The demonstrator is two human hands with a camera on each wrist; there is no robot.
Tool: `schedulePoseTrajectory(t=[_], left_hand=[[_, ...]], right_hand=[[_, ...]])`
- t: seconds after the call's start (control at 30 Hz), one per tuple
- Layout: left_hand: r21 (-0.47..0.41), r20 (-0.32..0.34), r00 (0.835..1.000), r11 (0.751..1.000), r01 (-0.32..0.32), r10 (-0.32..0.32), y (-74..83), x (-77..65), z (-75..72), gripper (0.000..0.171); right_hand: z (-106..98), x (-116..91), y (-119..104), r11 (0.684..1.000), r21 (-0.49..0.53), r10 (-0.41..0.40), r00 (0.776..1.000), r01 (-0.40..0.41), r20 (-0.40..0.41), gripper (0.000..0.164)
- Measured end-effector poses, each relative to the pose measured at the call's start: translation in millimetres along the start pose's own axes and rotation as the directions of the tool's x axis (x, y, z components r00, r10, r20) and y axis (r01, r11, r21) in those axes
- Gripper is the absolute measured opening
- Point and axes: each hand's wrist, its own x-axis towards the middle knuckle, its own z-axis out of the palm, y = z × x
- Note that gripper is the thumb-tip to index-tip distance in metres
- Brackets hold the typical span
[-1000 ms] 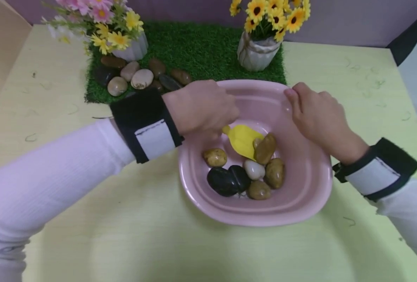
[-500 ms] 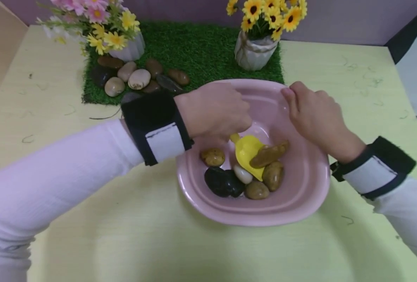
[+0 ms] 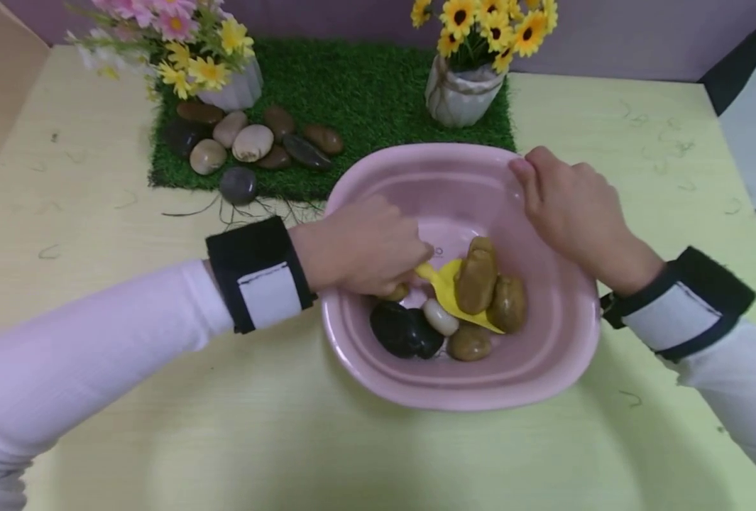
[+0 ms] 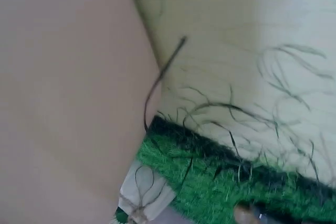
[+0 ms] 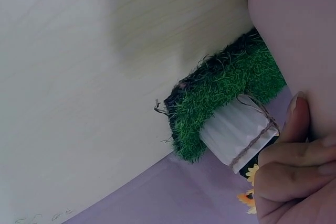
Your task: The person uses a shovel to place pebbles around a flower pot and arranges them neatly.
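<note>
In the head view my left hand (image 3: 368, 245) reaches over the left side of a pink basin (image 3: 461, 394) and grips the handle of a yellow toy shovel (image 3: 444, 287). Its blade lies among the stones, with a long brown stone (image 3: 476, 277) resting on it. Around the blade sit another brown stone (image 3: 508, 305), a white stone (image 3: 440, 317), dark stones (image 3: 403, 330) and a tan stone (image 3: 470, 343). My right hand (image 3: 572, 209) grips the basin's upper right rim, thumb over the edge; its curled fingers (image 5: 294, 182) show in the right wrist view.
Behind the basin lies a green turf mat (image 3: 365, 92) with several stones (image 3: 253, 143) at its left. Two flower pots, one left (image 3: 233, 89) and one right (image 3: 461, 92), stand on it. A dark stone (image 3: 238, 186) sits at the mat's front edge. A wall (image 3: 352, 21) rises behind.
The yellow shovel has moved down and right among the stones, and the long brown stone has shifted and turned on its blade. My left hand went right, then back left. My right hand stayed at the rim.
</note>
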Motion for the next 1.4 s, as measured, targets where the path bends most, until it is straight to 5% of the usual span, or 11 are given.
schedulePoseTrajectory(t=[0.27,0.6,0.83,1.03,1.4], left_hand=[[0.01,-0.089,0.996,1.0,-0.004,0.005,0.4,-5.5,2.1,0.041],[0.086,-0.146,0.989,0.995,0.041,-0.028,-9.0,-17.2,-7.3,0.031],[0.057,-0.112,0.993,0.998,-0.024,0.03,-15.9,-12.4,-6.2,0.033],[0.091,-0.192,0.978,0.994,-0.067,0.084,-14.0,-9.0,-1.8,0.035],[0.047,-0.112,0.993,0.998,-0.029,0.034,-13.7,-6.5,-2.1,0.034]], right_hand=[[0.0,-0.4,0.2,1.0,0.005,0.004,1.0,-0.004,0.013,0.049],[-0.7,-0.4,0.8,1.0,0.006,0.008,1.0,-0.008,0.018,0.05],[-0.4,0.4,0.6,1.0,0.007,0.017,1.0,-0.017,0.023,0.05],[-1.8,1.2,1.6,1.0,0.005,0.027,0.999,-0.027,0.027,0.05],[-1.9,1.9,0.6,1.0,0.005,0.023,0.999,-0.024,0.036,0.05]])
